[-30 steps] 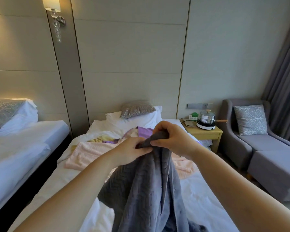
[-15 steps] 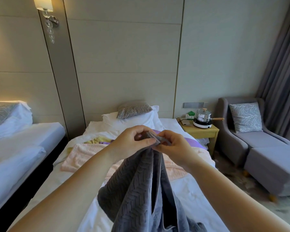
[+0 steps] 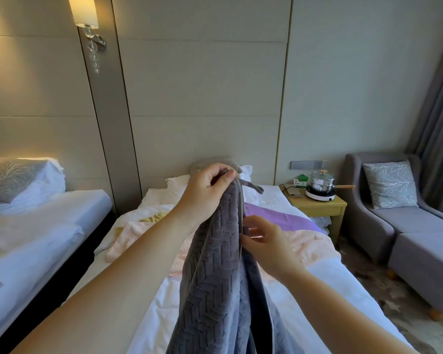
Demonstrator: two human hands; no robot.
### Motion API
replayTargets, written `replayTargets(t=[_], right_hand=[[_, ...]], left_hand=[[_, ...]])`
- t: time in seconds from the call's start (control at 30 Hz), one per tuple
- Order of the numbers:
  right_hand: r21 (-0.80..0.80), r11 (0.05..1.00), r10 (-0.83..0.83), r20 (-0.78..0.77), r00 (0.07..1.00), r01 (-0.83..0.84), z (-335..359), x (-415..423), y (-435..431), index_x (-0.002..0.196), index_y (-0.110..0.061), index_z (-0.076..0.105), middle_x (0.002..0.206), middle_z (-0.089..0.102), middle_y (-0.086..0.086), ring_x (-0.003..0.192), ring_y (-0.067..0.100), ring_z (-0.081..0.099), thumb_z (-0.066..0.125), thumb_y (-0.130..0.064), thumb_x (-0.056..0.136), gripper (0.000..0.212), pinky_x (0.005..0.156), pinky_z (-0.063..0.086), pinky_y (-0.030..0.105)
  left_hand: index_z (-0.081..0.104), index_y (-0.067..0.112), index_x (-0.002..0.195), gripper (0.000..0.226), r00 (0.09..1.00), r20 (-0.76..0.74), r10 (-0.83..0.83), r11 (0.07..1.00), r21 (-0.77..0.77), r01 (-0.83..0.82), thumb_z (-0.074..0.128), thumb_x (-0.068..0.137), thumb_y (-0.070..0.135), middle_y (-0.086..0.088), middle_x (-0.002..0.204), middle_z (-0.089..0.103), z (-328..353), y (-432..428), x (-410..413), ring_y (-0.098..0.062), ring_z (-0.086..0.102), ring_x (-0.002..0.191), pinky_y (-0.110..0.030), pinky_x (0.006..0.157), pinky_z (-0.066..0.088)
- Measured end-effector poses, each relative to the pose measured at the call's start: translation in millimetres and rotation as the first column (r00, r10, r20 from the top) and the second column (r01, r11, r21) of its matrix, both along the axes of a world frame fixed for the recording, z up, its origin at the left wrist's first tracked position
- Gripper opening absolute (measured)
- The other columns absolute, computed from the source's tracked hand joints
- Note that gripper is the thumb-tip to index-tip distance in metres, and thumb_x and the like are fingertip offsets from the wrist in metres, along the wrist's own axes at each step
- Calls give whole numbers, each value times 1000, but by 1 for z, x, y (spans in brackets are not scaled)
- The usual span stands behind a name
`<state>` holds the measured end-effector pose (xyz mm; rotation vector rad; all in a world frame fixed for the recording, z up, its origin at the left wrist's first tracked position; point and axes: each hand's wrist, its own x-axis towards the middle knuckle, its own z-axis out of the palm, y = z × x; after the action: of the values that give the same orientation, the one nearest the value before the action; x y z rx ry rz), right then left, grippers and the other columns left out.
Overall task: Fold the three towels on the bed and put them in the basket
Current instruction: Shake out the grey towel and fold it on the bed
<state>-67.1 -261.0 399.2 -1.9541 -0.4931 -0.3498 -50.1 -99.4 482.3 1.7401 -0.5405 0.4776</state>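
the left hand [image 3: 207, 186] grips the top corner of the grey towel [image 3: 215, 277], which hangs down from it over the bed [image 3: 159, 318], while the right hand [image 3: 269, 241], lower and just beside, pinches the towel's edge.

I have the grey towel [image 3: 215, 277], herringbone-textured, lifted off the bed [image 3: 330, 290] and hanging in long vertical folds. The left hand [image 3: 205, 185] grips its top corner and the right hand [image 3: 269, 246] pinches an edge lower down. Behind it the pink towel [image 3: 138, 238] lies spread and rumpled across the middle of the bed. The purple towel [image 3: 274, 218] lies flat just beyond it, toward the right side.
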Motion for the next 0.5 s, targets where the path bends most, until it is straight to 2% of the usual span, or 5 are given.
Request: replayTargets(t=[0.1, 0.23, 0.3, 0.37, 0.5], right_hand=[[83, 995, -52, -49, 997, 56, 7, 2, -1, 82, -25, 67, 80, 69, -10, 77, 3, 64, 56, -2, 84, 26, 69, 49, 15], [255, 967, 25, -200, 980, 27, 28, 6, -18, 77, -9, 59, 77, 55, 9, 78, 23, 50, 41, -2, 87, 22, 75, 41, 36], [246, 969, 43, -211, 976, 11, 38, 7, -20, 73, -13, 57, 77, 50, 8, 80, 24, 46, 37, -2, 88, 28, 76, 38, 39], [254, 967, 52, -210, 976, 3, 46, 8, -19, 71, -16, 55, 77, 47, 9, 79, 25, 43, 35, -1, 87, 30, 75, 35, 40], [274, 961, 108, -227, 968, -43, 57, 9, -23, 75, -12, 53, 81, 44, 11, 80, 26, 38, 34, 1, 87, 26, 75, 30, 41]], left_hand=[[68, 28, 90, 16, 1000, -2, 15, 1000, 17, -15, 55, 96, 22, 21, 84, 65, 6, 10, -1, 4, 57, 86, -17, 82, 40], [68, 33, 101, 19, 986, -149, -76, 990, 105, 92, 62, 91, 17, 3, 92, 63, 10, 39, -5, -5, 59, 85, -17, 79, 47], [65, 38, 105, 26, 955, -263, -135, 959, 207, 193, 64, 90, 17, 0, 102, 61, 11, 46, -11, -10, 62, 91, -19, 76, 51], [62, 39, 104, 27, 952, -285, -115, 933, 299, 202, 66, 89, 18, -1, 107, 60, 11, 46, -14, -11, 63, 93, -19, 73, 51], [56, 35, 97, 21, 938, -314, -148, 929, 280, 241, 69, 87, 20, 4, 107, 66, 10, 45, -17, -5, 65, 86, -19, 70, 51]])
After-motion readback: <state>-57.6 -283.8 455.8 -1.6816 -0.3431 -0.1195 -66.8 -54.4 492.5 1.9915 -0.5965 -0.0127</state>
